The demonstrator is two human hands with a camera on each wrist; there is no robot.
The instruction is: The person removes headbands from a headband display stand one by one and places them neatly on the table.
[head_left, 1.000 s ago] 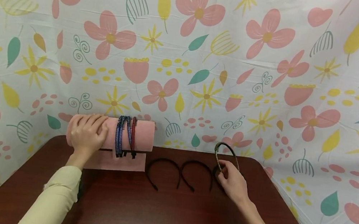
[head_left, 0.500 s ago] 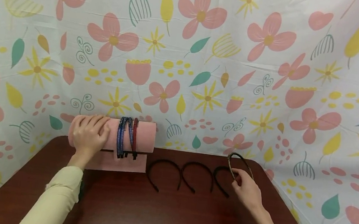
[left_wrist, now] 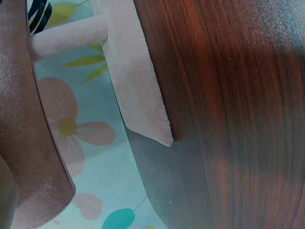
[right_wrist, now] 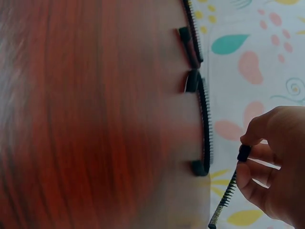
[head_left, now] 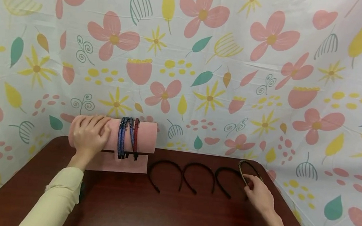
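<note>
My left hand (head_left: 90,133) rests over the left end of a pink padded roll (head_left: 147,137) on a stand, its fingers curved over the top. Two or more blue headbands (head_left: 120,138) and a red one (head_left: 136,136) hang round the roll, right of that hand. At the table's back right, my right hand (head_left: 259,195) pinches a thin glittery headband (head_left: 242,172) near one end. The right wrist view shows the thumb and fingers (right_wrist: 244,174) on its black tip (right_wrist: 244,152), with comb teeth along the band.
Three dark headbands (head_left: 167,161) (head_left: 199,163) (head_left: 222,169) lie in a row along the back of the brown table (head_left: 164,217). The stand's flat pink base (head_left: 136,165) sits under the roll. Behind the table hangs a flower-patterned cloth (head_left: 186,55).
My right hand has moved right and slightly down with the glittery headband, uncovering the third dark headband. The left hand stays on the roll.
</note>
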